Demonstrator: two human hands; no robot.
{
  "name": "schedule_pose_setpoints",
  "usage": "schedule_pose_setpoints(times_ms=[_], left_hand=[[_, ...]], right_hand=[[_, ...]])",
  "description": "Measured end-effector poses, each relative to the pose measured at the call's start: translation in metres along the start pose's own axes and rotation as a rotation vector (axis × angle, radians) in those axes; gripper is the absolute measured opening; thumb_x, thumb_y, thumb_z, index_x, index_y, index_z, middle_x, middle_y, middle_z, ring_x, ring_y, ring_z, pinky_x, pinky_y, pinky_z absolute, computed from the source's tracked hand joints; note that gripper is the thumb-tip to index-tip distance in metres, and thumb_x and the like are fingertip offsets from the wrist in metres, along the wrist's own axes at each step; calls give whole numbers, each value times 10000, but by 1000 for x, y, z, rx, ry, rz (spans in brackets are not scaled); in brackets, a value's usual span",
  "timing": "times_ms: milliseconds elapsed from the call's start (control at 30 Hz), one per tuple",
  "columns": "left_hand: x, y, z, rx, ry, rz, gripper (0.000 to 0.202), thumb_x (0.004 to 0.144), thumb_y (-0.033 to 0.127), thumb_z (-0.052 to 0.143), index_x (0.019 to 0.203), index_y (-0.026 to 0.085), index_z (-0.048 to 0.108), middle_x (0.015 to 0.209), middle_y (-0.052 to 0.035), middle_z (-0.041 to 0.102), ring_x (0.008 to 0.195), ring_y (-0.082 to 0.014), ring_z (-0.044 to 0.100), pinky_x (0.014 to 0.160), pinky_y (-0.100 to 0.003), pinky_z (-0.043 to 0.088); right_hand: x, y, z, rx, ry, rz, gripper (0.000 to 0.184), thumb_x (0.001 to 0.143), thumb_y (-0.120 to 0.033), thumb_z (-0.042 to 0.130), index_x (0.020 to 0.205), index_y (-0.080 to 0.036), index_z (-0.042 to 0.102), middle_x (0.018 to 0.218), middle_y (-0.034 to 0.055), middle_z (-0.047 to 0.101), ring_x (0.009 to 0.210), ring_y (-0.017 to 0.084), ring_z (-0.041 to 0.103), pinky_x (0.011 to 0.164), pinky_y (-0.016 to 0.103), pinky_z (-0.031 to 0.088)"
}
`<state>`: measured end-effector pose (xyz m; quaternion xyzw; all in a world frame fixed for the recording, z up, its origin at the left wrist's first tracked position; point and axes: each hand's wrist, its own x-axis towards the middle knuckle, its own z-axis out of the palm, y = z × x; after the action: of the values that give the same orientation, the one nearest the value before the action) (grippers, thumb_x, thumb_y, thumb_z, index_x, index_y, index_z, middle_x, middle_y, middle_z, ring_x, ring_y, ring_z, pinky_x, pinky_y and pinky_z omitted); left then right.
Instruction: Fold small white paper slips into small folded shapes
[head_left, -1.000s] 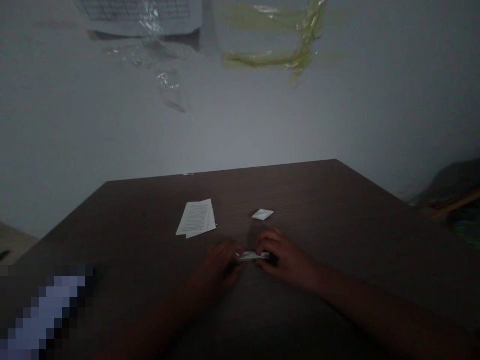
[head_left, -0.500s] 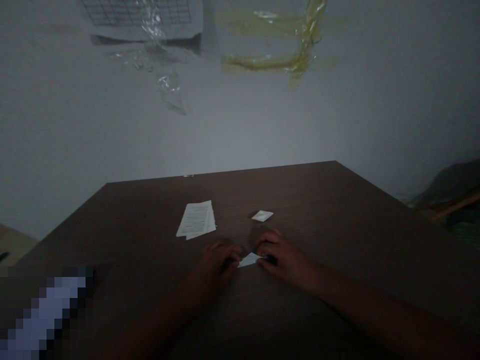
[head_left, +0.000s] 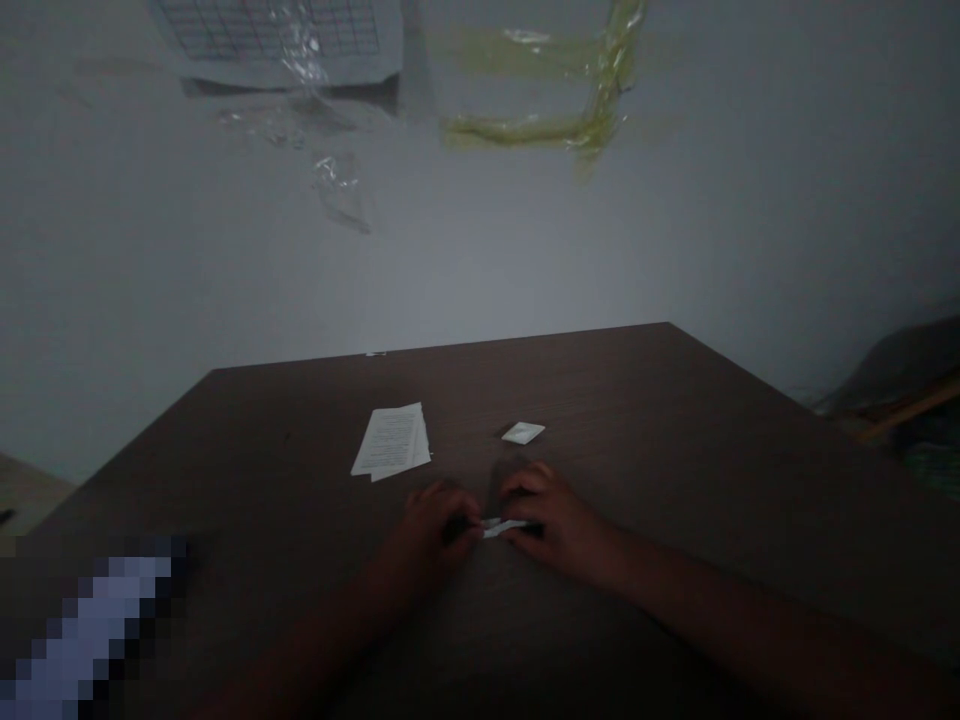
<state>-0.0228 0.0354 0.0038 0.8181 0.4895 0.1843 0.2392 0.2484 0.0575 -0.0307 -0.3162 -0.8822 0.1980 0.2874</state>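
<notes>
Pinching a folded white paper strip (head_left: 504, 528) between my left hand (head_left: 431, 535) and my right hand (head_left: 559, 525), fingers of both closed on its ends, strip low over a dark wooden table (head_left: 637, 430); ahead, one small white paper piece (head_left: 523, 433); ahead left, one stack of paper sheets (head_left: 390, 442)

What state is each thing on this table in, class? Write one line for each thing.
Left hand, pinching the strip's left end
Right hand, pinching the strip's right end
Paper strip, folded narrow, held between both hands
Small paper piece, lying flat, untouched
Paper stack, lying flat, sheets slightly fanned
</notes>
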Motion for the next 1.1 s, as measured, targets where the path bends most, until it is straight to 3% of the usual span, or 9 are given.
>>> schedule_pose_setpoints(times_ms=[167,433,733,1000,1100], left_hand=[[2,7,-1,54,-7,-6,167,1004,67,717,992,227,765,1102,-37,804,1137,-272,740,1035,-414,561],[-8,15,1,178,24,74,239,1017,48,678,1076,237,812,1163,-52,823,1164,-303,740,1050,-453,540],[-7,6,16,271,50,89,172,1037,128,829,1121,269,881,1158,-53,851,1161,-312,740,1023,-466,539],[-5,5,11,216,73,95,247,1104,104,690,1082,239,895,1104,-71,854,1106,-302,747,1025,-454,585],[-4,1,8,212,91,74,271,1123,116,638,1071,232,877,1124,-83,859,1107,-306,758,1036,-463,595]], right_hand=[[-1,3,1,13,3,5,131,1028,-184,889,1131,-263,877,1274,97,799,1264,321,710,1146,549,573],[-1,0,3,14,5,37,118,1011,-177,904,1091,-255,866,1300,97,794,1295,322,703,1169,545,559],[-1,-2,5,36,26,48,83,1022,-185,892,1042,-251,845,1328,105,792,1328,334,706,1176,569,560],[-1,-4,1,34,77,73,177,980,-141,898,1100,-250,828,1314,96,782,1276,318,705,1135,528,583],[-3,-6,-4,-22,125,124,196,954,-113,892,1047,-246,780,1223,87,772,1205,316,698,1065,502,597]])
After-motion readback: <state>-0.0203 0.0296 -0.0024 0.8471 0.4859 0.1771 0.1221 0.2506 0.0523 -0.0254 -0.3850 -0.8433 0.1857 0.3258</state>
